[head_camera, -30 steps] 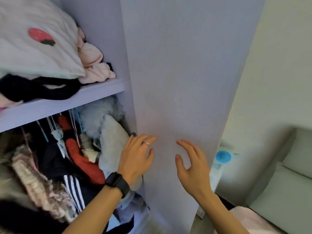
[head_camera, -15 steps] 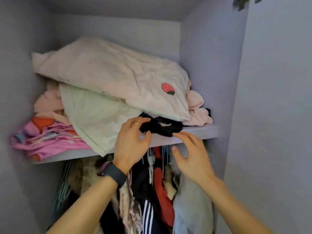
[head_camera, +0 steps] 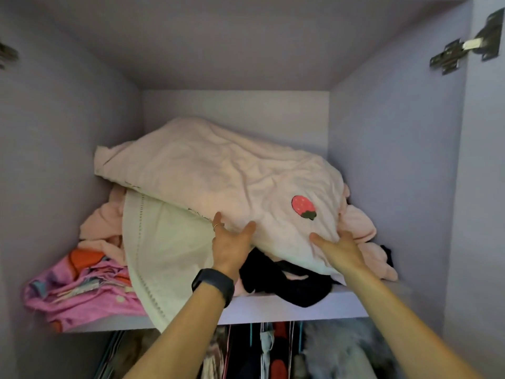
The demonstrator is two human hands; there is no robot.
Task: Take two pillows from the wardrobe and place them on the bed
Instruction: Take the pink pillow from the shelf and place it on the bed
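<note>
Since the frame 0.5 s before, the 2 hands have risen from the shelf's front edge to the upper pillow, and the view has tilted up to take in the wardrobe (head_camera: 388, 160) ceiling. The left hand (head_camera: 231, 246), with a black watch (head_camera: 213, 286) at the wrist and a ring (head_camera: 216, 225) on 1 finger, lies with straight fingers along the lower left edge of the pink pillow (head_camera: 213, 173), thumb spread against its front. The right hand (head_camera: 340, 251), well apart from the left, sets its thumb on the pillow's front near the right corner; its fingers are hidden behind that edge, so a clamp cannot be told. The pink pillow, marked by a strawberry patch (head_camera: 303, 207), lies uppermost on the shelf (head_camera: 300, 310), resting on a cream pillow (head_camera: 169, 242) that overhangs the shelf's near edge. A black garment (head_camera: 289, 283) lies under the pink pillow's near right corner; a pink patterned cloth (head_camera: 82, 291) lies at the left. A metal hinge (head_camera: 459, 50) sits upper right. Hanging clothes (head_camera: 273, 351) show below the shelf.
</note>
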